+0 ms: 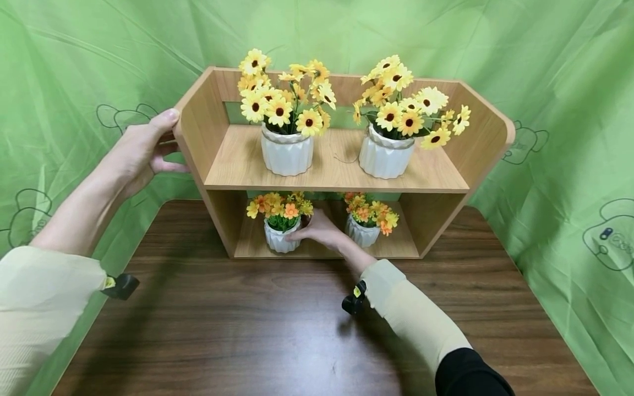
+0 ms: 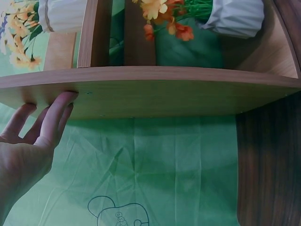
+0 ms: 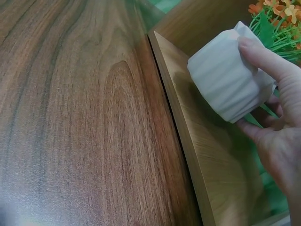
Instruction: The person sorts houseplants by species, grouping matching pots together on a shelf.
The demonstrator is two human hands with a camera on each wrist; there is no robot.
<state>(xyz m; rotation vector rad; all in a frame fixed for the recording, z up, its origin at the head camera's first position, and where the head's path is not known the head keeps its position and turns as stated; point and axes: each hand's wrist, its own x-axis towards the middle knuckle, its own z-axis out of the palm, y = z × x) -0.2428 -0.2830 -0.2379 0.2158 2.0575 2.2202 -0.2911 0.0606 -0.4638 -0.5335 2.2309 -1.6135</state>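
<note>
On the lower level of the wooden shelf (image 1: 337,190), a white ribbed flower pot (image 1: 278,240) holds small yellow and orange flowers. My right hand (image 1: 323,228) grips this pot from its right side; in the right wrist view the thumb lies across the pot's wall. Whether its base touches the board I cannot tell. At the shelf's left side panel (image 2: 155,96), my left hand (image 1: 136,151) touches the outer face with nearly straight fingers (image 2: 54,115). The left wrist view shows nothing held in it.
Another white pot (image 1: 364,235) with orange and yellow flowers stands right of my right hand. Above it are two larger white pots, one left (image 1: 287,154) and one right (image 1: 386,157), with yellow daisies. Green cloth (image 1: 569,137) hangs around the dark wood table (image 1: 277,330).
</note>
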